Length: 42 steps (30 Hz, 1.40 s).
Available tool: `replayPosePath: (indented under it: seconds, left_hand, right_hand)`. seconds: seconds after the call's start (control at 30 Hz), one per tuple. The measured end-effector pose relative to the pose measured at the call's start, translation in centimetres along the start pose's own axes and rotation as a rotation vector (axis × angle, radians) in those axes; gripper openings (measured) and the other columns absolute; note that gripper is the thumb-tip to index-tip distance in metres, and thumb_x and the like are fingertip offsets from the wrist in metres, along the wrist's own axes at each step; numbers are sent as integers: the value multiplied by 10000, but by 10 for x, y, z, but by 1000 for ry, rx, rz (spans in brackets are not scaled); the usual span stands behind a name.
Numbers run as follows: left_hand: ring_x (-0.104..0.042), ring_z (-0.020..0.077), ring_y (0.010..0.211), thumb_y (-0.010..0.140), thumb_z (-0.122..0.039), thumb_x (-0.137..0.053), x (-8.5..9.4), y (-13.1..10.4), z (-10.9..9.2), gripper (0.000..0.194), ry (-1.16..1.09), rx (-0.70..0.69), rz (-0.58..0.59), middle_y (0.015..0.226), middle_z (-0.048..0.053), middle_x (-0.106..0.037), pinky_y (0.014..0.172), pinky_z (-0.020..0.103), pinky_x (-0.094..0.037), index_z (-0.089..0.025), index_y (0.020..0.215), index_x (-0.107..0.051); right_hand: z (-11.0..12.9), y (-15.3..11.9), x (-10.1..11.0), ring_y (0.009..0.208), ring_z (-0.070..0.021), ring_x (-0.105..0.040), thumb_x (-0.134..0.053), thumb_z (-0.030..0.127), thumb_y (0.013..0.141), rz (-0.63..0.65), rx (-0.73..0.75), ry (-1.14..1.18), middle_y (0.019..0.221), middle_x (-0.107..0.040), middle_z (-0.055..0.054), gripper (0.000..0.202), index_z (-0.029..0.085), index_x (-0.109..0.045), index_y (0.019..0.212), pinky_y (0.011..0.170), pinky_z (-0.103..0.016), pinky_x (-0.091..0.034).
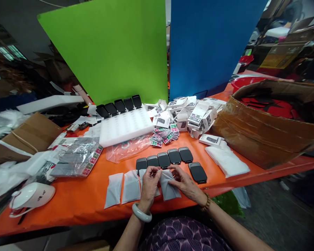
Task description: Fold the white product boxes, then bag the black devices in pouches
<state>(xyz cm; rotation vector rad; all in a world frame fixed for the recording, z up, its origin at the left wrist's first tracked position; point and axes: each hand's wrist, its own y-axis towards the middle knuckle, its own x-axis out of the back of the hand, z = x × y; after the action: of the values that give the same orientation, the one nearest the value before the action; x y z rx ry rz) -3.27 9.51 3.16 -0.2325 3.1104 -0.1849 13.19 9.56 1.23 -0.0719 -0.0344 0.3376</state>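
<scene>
At the table's front edge, both hands work on a frosted white pouch point(169, 190) with something grey showing through. My left hand point(149, 184) pinches its upper left corner, thumb against fingertips. On the other side, my right hand point(185, 182) grips the pouch's upper right edge. More frosted pouches point(131, 186) lie flat to the left, one partly hidden under my left hand. Behind my hands stands a row of flat black devices point(163, 160) with rounded corners. A single black device point(197, 172) rests just right of my right hand.
A white foam tray point(125, 125) has black devices point(119, 105) along its far side. Small white boxes point(199, 113) and printed cards point(164, 134) are heaped beside it. A large carton point(264, 139) stands right, near a white pouch stack point(227, 160). A white lidded cup point(34, 197) sits left.
</scene>
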Motion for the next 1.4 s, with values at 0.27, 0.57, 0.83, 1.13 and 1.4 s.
replayPosePath:
  seconds: [0.27, 0.57, 0.83, 1.13, 1.4]
  left_hand:
    - [-617, 259, 1012, 770, -355, -609, 76, 3, -17, 178, 534, -185, -192, 992, 79, -698, 946, 414, -432, -213, 857, -672]
    - [-554, 311, 1128, 773, -237, -661, 61, -24, 28, 363, 1099, -350, 51, 1197, 116, -645, 981, 510, -422, -197, 1133, -642]
    - [-563, 267, 1136, 861, -278, -577, 75, -20, 26, 330, 1196, -456, 108, 1222, 84, -642, 992, 472, -432, -216, 1184, -610]
    - [-464, 353, 1262, 868, -447, -505, 157, 2, 33, 461, 1286, -366, -182, 1319, 170, -565, 1025, 543, -383, -147, 1203, -606]
    - [-383, 297, 1337, 933, -368, -419, 138, -13, 61, 470, 1439, -444, 70, 1404, 115, -502, 1084, 530, -299, -183, 1363, -457]
  right_hand:
    - [-7, 13, -4, 610, -138, -461, -591, 212, 724, -27, -96, -114, 682, -480, 51, 259, 216, -492, 963, 553, -250, -353]
    - [1, 18, -7, 667, -165, -512, -577, 184, 733, -14, -66, -421, 689, -528, 33, 181, 205, -529, 907, 616, -262, -364]
    - [-7, 15, -12, 833, -217, -576, -539, 138, 792, -42, 66, -661, 900, -599, -65, 191, 179, -515, 977, 764, -332, -446]
    - [8, 5, -44, 1073, -291, -488, -639, 256, 814, 34, 401, -892, 1199, -530, -139, 383, 186, -513, 1169, 920, -444, -394]
    - [1, 22, -91, 1074, -273, -457, -621, 456, 823, 331, 573, -992, 1186, -543, -113, 469, 185, -498, 1186, 938, -434, -335]
